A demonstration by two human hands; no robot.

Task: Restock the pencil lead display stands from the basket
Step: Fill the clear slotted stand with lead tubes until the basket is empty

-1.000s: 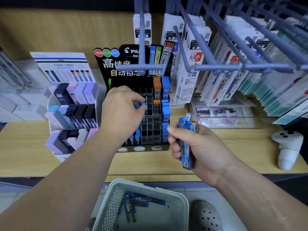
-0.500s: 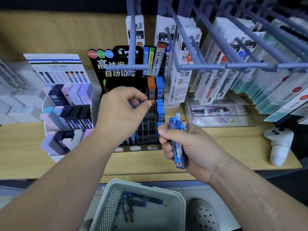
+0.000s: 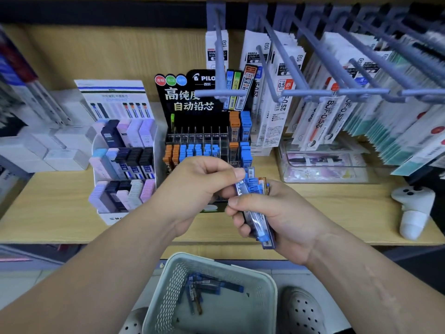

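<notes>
Left hand (image 3: pixel 199 189): thumb and forefinger pinch the top of one blue lead case (image 3: pixel 241 188); the other fingers are curled under.
Right hand (image 3: pixel 281 213): fingers and thumb wrap round a bundle of lead cases (image 3: pixel 261 227), held tilted in front of the black stand.
Bundle: mostly blue-capped, with one orange-capped case (image 3: pixel 263 182) at the far side; they overlap, so the total cannot be told.
Stands: two, side by side on the wooden shelf (image 3: pixel 48 213).
Black Pilot display stand (image 3: pixel 183 102): the top row has one green case at the left, and one orange and one blue stack at the right. The row below has two orange columns at the left, then blue caps.
White display stand (image 3: pixel 103 216): three tiers of pastel and dark cases.
Basket (image 3: pixel 271 283): one, pale, below the shelf edge.
Loose lead cases (image 3: pixel 204 289): a small overlapping heap in the basket, mostly blue.
Shoes: two perforated clogs (image 3: pixel 303 312) beside the basket.
White controller (image 3: pixel 413 208): one, upright at the shelf's right end.
</notes>
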